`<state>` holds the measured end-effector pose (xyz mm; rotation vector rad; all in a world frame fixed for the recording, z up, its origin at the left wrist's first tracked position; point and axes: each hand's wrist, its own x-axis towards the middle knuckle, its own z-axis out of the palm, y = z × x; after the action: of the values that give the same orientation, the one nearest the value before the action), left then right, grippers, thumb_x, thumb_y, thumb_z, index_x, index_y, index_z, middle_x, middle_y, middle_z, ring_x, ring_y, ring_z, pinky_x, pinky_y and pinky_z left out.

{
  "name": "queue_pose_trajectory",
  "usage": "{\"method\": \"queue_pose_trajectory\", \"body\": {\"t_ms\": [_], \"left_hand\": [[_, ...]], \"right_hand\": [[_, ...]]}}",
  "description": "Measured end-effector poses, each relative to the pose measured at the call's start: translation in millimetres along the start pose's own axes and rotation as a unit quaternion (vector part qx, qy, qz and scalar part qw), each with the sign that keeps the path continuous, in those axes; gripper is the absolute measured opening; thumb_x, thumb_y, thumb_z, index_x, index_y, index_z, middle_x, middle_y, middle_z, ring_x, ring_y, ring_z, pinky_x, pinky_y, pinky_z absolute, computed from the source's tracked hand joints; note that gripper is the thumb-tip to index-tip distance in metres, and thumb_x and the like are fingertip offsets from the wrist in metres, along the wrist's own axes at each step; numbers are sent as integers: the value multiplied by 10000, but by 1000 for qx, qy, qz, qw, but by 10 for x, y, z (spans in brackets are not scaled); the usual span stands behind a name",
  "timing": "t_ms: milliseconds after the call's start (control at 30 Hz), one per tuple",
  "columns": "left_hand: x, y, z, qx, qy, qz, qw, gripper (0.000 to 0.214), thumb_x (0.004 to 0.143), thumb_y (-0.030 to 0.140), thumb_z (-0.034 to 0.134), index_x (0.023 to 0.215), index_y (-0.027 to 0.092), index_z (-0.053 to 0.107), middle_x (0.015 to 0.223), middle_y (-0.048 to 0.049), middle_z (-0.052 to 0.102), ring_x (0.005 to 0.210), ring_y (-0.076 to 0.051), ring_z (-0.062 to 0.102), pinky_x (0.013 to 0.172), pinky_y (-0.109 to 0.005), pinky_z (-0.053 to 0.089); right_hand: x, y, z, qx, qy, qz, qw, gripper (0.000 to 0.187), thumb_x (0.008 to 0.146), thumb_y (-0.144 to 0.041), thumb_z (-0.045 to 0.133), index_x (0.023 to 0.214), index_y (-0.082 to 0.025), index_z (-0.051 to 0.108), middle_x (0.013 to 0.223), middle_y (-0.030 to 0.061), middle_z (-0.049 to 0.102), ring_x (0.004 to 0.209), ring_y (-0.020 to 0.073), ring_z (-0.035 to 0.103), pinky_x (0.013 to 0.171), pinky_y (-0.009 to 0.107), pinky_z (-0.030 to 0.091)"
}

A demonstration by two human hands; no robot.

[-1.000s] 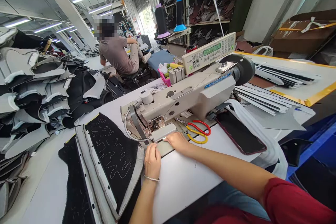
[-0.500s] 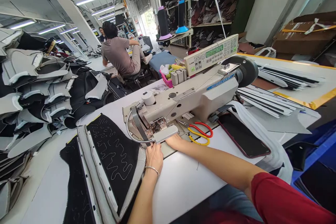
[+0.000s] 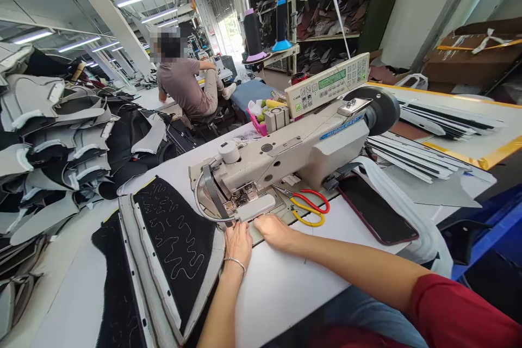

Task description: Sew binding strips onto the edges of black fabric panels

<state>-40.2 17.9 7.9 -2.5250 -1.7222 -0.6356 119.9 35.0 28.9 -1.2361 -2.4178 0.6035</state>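
A beige sewing machine (image 3: 285,147) stands on the white table. My left hand (image 3: 239,244), with a thin bracelet at the wrist, is close in front of the needle area. Its fingers are pressed together at the right edge of a black and grey fabric panel (image 3: 175,239) with pale wavy stitching; the tips are partly hidden. My right hand (image 3: 276,232) rests at the front edge of the machine bed, just right of the left one. Its fingers are curled closed, and what they hold, if anything, is hidden. Red and yellow handled scissors (image 3: 312,202) lie behind the right hand.
A dark phone (image 3: 377,209) and a white strip (image 3: 408,201) lie to the right. A control panel (image 3: 328,84) stands over the machine. Piled cut pieces (image 3: 53,136) fill the left. A co-worker (image 3: 185,87) sits beyond the table. Thread cones (image 3: 253,35) stand behind.
My right hand has drawn back toward me from beneath the machine head, so more of it shows. The left hand stays at the panel's edge, nearly still.
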Motion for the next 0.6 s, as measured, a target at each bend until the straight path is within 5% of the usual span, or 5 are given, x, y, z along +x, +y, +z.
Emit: {"method": "queue_pose_trajectory", "body": {"t_ms": [200,300,467,600], "left_hand": [[-10,-113,55,-15,17,40,999,290,781,194,479,1045,242,589,986,-52,605,894,-200,477,765,-344,427],[-5,-128,79,-24,33,43,998,277,793,157,462,1005,248,616,909,-51,621,868,-195,482,761,-355,441],[7,-113,91,-52,47,48,996,269,779,147,489,983,267,616,989,-44,624,929,-213,484,802,-411,454],[2,-137,141,-87,57,32,994,298,767,95,442,942,234,640,1006,-67,621,964,-222,487,800,-412,474]], "right_hand": [[-142,-297,39,45,-40,-56,997,116,837,-145,438,779,-148,538,707,0,587,618,101,507,575,192,351],[-150,-262,-52,27,-20,-49,998,168,879,-243,415,853,-147,550,843,50,597,757,157,515,639,247,355],[10,23,-121,-85,19,-137,987,558,828,-512,425,1226,-123,400,1196,154,471,1067,292,386,799,397,327],[166,155,-15,-124,22,-166,978,727,779,-606,417,1290,-94,337,1276,174,399,1143,301,326,879,416,285]]}}
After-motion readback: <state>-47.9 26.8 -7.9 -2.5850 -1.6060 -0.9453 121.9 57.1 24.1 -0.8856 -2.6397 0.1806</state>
